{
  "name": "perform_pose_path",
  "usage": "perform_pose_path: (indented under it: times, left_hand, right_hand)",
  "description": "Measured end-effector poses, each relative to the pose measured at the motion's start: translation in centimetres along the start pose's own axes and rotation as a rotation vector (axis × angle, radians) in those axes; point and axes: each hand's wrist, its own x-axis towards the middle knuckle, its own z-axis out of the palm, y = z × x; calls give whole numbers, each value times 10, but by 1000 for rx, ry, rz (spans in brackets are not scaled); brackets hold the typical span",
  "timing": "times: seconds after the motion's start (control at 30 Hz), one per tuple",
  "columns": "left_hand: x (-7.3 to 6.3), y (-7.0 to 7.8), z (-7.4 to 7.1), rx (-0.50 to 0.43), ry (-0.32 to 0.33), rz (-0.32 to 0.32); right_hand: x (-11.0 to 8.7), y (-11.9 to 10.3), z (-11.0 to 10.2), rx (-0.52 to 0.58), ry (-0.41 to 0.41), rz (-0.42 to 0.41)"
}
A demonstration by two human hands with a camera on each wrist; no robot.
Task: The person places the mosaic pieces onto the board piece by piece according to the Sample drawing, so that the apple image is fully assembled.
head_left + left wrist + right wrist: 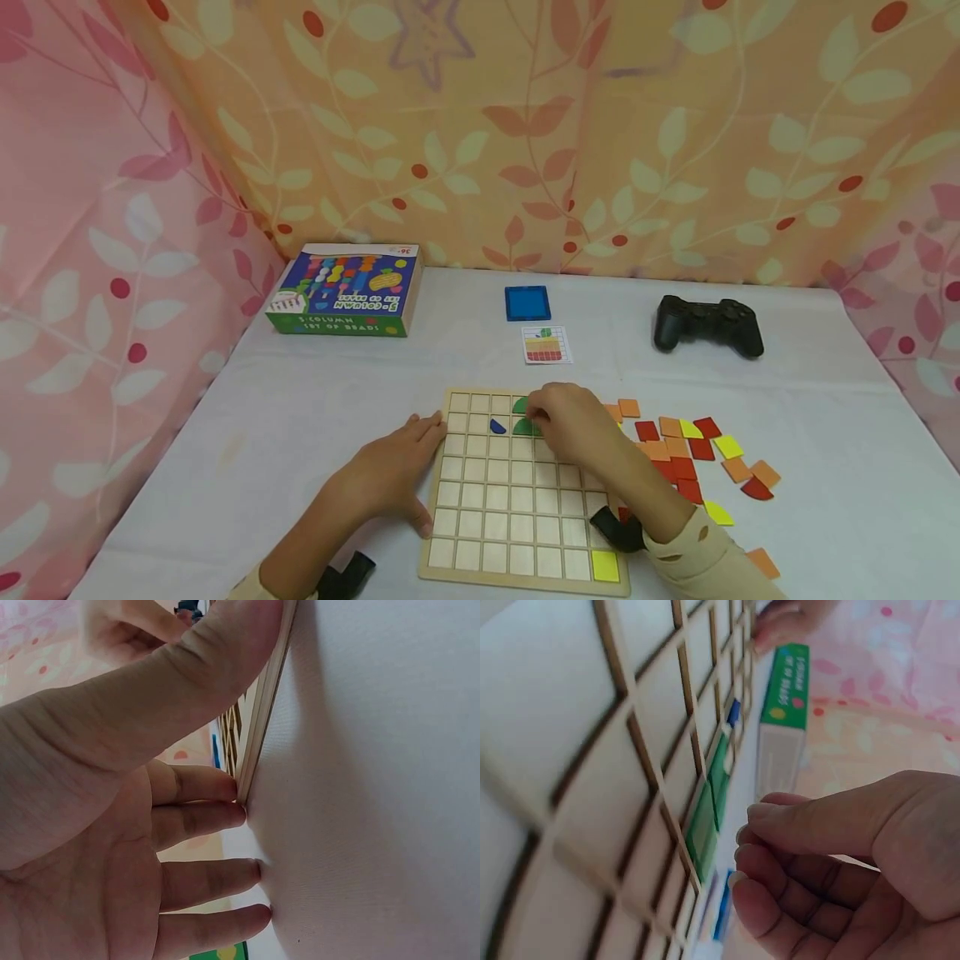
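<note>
Head view: touching the left edge of the gridded board (pixel 497 472) with the left hand (pixel 390 467), thumb set low, fingers extended straight toward the upper corner. Reaching over the top rows with the right hand (pixel 573 421), fingers curled inward, thumb drawn to forefinger. Directly by those fingertips, flat in the top two rows: green pieces (pixel 522 427), partly covered by the hand, total count impossible to tell. Just left of them, in a second-row cell, a blue piece (pixel 497 427); in the bottom right corner cell, a yellow tile (pixel 605 567). Scattered right of the board on the white cloth (pixel 247 433): loose tiles (pixel 702 450) in red, orange and yellow. Beyond the board, a pattern card (pixel 547 344) and, just behind it, a blue tray (pixel 527 303). Farther out, a box (pixel 345 290) at left and a black controller (pixel 708 325) at right.
</note>
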Motion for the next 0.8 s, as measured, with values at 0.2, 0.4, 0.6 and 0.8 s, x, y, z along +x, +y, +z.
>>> perform_pose_path:
  times: [0.2, 0.4, 0.6, 0.8]
  left_hand:
    - [0, 1, -1, -8, -12, -8]
    - [0, 2, -1, -11, -15, -5]
    - [-1, 1, -1, -10, -12, -7]
    - [-1, 2, -1, -18, -4, -1]
  right_hand:
    - [-27, 22, -18, 19, -4, 118]
    - [-64, 53, -35, 1, -6, 252]
    - [-97, 83, -50, -32, -30, 391]
    - [-130, 113, -61, -5, -112, 549]
